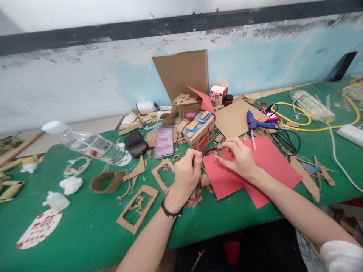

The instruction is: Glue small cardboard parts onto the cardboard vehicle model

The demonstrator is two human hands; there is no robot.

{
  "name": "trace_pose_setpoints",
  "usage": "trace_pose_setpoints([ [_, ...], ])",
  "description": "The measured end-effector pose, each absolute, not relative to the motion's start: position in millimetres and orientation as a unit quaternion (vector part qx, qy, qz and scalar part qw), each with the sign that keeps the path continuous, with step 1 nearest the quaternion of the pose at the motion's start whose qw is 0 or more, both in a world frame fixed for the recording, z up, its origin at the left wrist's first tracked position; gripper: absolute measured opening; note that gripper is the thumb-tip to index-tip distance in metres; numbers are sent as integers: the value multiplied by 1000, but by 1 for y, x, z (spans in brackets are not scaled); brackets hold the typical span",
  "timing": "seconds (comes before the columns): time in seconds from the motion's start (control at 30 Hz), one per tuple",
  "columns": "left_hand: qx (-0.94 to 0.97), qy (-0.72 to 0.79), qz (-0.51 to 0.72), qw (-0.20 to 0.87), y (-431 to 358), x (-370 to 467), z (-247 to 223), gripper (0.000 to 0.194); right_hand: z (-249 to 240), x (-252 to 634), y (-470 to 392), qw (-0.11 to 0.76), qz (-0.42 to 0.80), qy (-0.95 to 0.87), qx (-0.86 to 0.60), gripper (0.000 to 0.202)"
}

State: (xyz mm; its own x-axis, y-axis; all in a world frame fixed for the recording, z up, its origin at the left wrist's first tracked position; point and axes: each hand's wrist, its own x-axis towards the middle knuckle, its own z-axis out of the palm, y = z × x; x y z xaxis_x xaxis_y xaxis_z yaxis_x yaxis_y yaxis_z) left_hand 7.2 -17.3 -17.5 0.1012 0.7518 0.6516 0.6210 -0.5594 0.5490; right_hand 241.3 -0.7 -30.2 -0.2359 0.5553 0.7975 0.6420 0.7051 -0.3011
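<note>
My right hand pinches a small piece of cardboard between thumb and fingers, above red paper. Close by on the left, my left hand is closed with its fingertips pressed together; whatever it may hold is hidden. Beyond both hands sits a small cardboard model with a blue top and a red patch on its side. A red-handled tool lies partly hidden between the hands. Cardboard frames rest beside my left forearm, one of them partly behind that hand.
A blue glue gun lies on cardboard beyond my right hand. At left are a water bottle, a phone, a black case and a cardboard ring. Cables and scraps spread across the green table.
</note>
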Motion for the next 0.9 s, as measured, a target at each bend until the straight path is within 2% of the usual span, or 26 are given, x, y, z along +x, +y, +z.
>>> trace_pose_setpoints([
  [0.1, 743, 450, 488, 80, -18, 8, -17, 33, -30, 243, 0, 507, -13, -779, -369, 27],
  [0.2, 733, 440, 501, 133, -18, 12, -16, 13, -29, 244, 0, 525, 4, -777, -347, 30],
  [0.27, 727, 422, 506, 194, -19, 15, -14, 29, -29, 244, 0, 535, 13, -776, -334, 33],
  [0.3, 720, 410, 509, 235, -19, 17, -12, 31, -28, 244, -1, 539, 17, -776, -328, 34],
  [0.4, 660, 393, 518, 376, -21, 23, -8, 18, -28, 242, -2, 541, 29, -780, -312, 37],
  [0.47, 612, 407, 520, 436, -22, 25, -5, 15, -28, 241, -3, 538, 37, -786, -302, 39],
  [0.77, 536, 446, 531, 481, -20, 19, 3, 50, -27, 241, -3, 554, 52, -777, -294, 44],
  [0.9, 510, 421, 541, 519, -19, 19, 3, 54, -27, 240, -3, 556, 61, -778, -287, 43],
])
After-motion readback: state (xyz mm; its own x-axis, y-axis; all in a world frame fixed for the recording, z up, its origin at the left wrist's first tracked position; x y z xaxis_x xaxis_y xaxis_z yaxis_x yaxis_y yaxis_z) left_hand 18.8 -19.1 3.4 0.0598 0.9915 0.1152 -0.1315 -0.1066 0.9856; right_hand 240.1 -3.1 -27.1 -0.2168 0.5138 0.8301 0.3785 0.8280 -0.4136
